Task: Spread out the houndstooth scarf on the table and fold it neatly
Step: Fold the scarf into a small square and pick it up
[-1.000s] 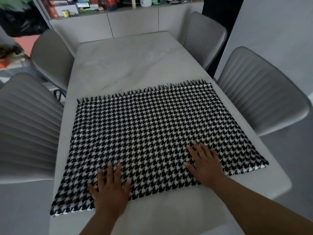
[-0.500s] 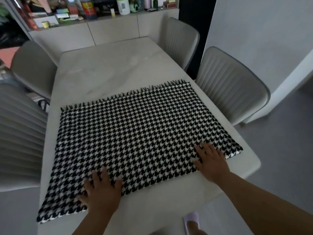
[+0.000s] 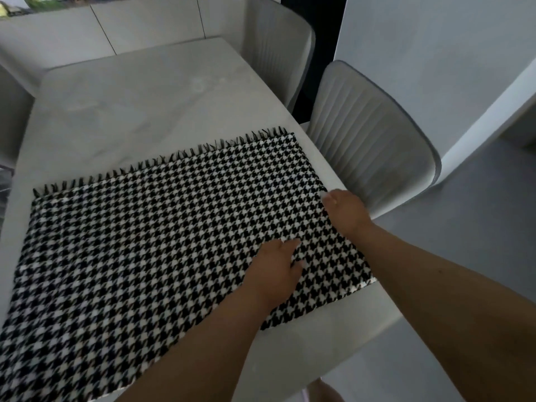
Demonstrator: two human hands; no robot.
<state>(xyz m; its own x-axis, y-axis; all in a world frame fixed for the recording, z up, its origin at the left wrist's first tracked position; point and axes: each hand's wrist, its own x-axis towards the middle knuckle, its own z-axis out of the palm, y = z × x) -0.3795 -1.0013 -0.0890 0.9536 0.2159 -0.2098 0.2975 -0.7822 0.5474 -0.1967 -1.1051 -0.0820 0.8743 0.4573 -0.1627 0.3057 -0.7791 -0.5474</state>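
Observation:
The black-and-white houndstooth scarf (image 3: 162,242) lies flat on the pale marble table (image 3: 124,111), with its fringe along the far edge. My left hand (image 3: 275,268) rests on the scarf's right part, fingers stretched toward the right edge and nothing held. At the scarf's right edge near the table's rim, my right hand (image 3: 346,213) has its fingers curled down. Motion blur hides whether it grips the fabric. Both forearms reach in from the lower right.
Two grey ribbed chairs (image 3: 368,146) (image 3: 278,47) stand tight against the table's right side. Another chair back (image 3: 11,111) shows at the left. A low cabinet (image 3: 116,27) runs behind the table, and grey floor (image 3: 478,227) lies to the right.
Both hands left the scarf's near edge and moved right. The left hand crossed over to the right part and the right hand went up along the right edge. The view swung right.

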